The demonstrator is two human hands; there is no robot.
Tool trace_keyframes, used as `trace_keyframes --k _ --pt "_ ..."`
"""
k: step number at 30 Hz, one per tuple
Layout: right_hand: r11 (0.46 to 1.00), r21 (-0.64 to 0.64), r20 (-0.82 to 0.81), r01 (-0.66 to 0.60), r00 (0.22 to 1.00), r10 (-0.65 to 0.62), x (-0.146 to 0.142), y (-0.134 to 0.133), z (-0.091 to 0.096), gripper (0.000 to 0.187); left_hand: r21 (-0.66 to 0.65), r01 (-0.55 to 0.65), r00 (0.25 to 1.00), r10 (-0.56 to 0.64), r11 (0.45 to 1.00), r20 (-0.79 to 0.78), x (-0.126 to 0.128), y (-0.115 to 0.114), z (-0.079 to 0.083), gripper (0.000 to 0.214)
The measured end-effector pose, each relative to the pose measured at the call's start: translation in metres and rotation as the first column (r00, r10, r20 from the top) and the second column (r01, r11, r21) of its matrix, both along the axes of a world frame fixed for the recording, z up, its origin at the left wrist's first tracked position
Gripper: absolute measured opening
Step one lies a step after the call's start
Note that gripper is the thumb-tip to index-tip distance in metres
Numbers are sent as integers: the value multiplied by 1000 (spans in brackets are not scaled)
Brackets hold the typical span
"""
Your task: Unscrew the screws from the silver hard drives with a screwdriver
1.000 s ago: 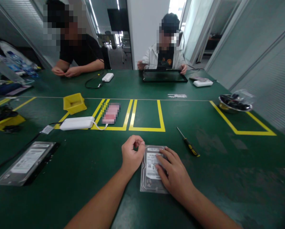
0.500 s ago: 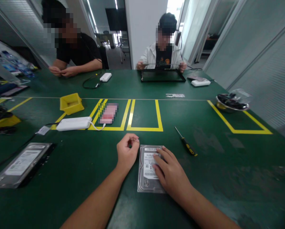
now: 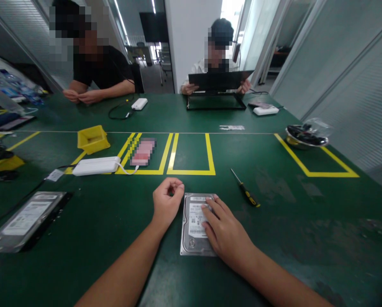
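A silver hard drive (image 3: 191, 248) with a white printed label lies flat on the green table in front of me. My right hand (image 3: 224, 221) rests over its right side, fingers stretched out and lying on the label and top edge. Just off the drive's upper left corner is my left hand (image 3: 168, 200), thumb and fingertips pinched together. Whatever may be between those fingertips is too small to make out. A black and yellow screwdriver (image 3: 249, 195) lies to the right, beyond my right hand, its tip pointing away.
Another hard drive (image 3: 27, 219) lies at the left. Beyond are a white power bank (image 3: 96, 166), a phone (image 3: 143, 152), a yellow bin (image 3: 93, 139) and a metal bowl (image 3: 301, 143) of black items. Across the table, one person holds a dark panel (image 3: 218, 81); another sits at the left.
The person opposite has tilted the dark panel up above the frame on the table. My view has shifted slightly right; both my hands keep their places at the drive.
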State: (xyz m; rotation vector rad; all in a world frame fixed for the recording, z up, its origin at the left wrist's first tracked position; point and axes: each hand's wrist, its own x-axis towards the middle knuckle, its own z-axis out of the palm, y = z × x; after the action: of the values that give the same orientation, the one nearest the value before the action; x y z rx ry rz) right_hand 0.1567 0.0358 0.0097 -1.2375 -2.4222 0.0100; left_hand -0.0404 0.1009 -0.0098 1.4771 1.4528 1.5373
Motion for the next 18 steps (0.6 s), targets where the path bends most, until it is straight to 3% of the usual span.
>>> trace_keyframes --k 10,18 --pt "999 -34 -119 -41 992 37 12 -1 -7 40 -44 6 1000 -6 999 6 2 0 3 9" --pt "1000 -12 -191 -21 981 18 16 -6 -5 30 -30 6 999 -4 1000 47 1 4 -3 9"
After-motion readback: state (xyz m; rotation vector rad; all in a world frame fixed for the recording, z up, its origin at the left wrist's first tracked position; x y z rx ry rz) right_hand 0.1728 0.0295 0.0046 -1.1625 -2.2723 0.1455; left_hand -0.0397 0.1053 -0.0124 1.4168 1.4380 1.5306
